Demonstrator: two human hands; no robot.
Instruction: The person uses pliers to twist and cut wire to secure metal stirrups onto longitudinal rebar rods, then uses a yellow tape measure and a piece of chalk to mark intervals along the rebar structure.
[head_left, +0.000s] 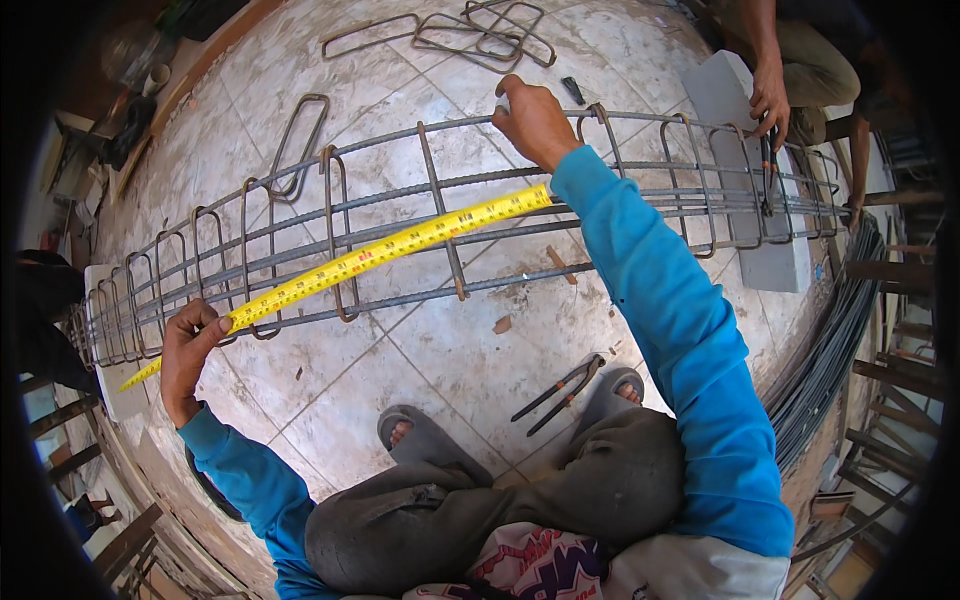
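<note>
A long cage of steel rebar (390, 219) with bent stirrups stretches across in front of me. Over its near side runs a yellow tape measure (400, 243), extended from lower left up to my right sleeve, which hides its right end. My left hand (190, 350) pinches the tape between thumb and fingers at the cage's near edge. At the cage's far top bar, my right hand (537, 122) is closed. Something small and pale shows at its fingers, too little to name. On the floor between my feet lie tying pincers (560, 393) with dark handles.
Several loose stirrups (480, 38) lie beyond the cage, one stirrup (300, 145) nearer. At right a co-worker's hand (770, 100) holds pincers (768, 180) at the cage, above a pale block (720, 95). A bundle of rods (825, 340) lies along the right.
</note>
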